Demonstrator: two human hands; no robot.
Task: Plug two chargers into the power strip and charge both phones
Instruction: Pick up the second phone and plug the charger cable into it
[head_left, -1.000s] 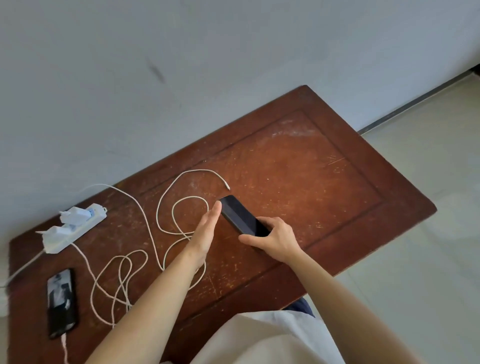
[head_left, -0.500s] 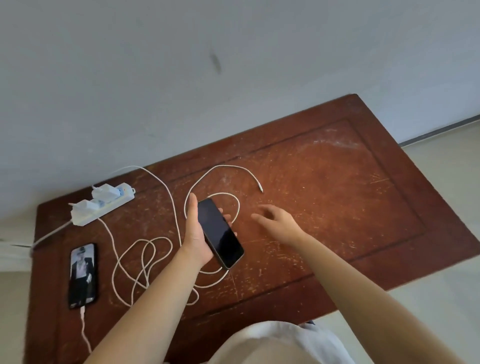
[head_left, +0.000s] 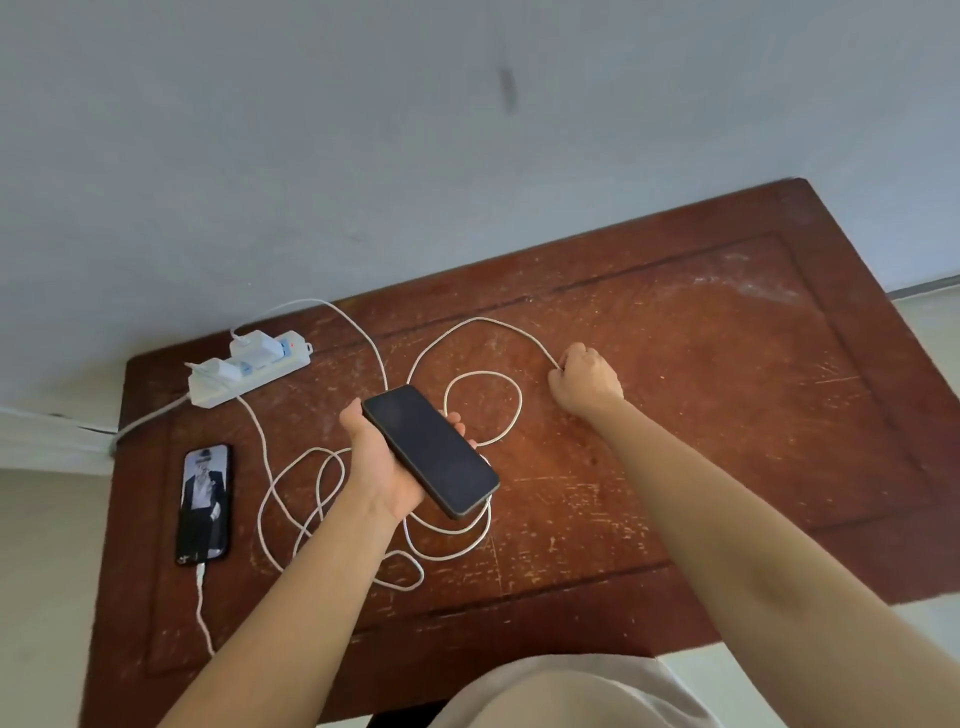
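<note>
A white power strip (head_left: 248, 376) lies at the table's far left with two white chargers (head_left: 249, 349) plugged into it. My left hand (head_left: 382, 467) holds a dark phone (head_left: 430, 450) with a black screen above the looped white cable (head_left: 485, 402). My right hand (head_left: 586, 382) is closed on the free end of that cable, to the right of the phone; the plug is hidden in my fist. A second phone (head_left: 203, 503) with a lit screen lies flat at the left edge, a white cable (head_left: 203, 608) plugged into its near end.
The worn brown wooden table (head_left: 727, 415) stands against a grey-white wall (head_left: 415, 156). The strip's cord (head_left: 150, 418) runs off the left edge. Pale floor (head_left: 930, 322) shows on the right. My clothing (head_left: 571, 691) fills the bottom centre.
My left hand has lifted the dark phone slightly and kept hold of it. My right hand moved away from the phone, reached right and closed on the cable's free end.
</note>
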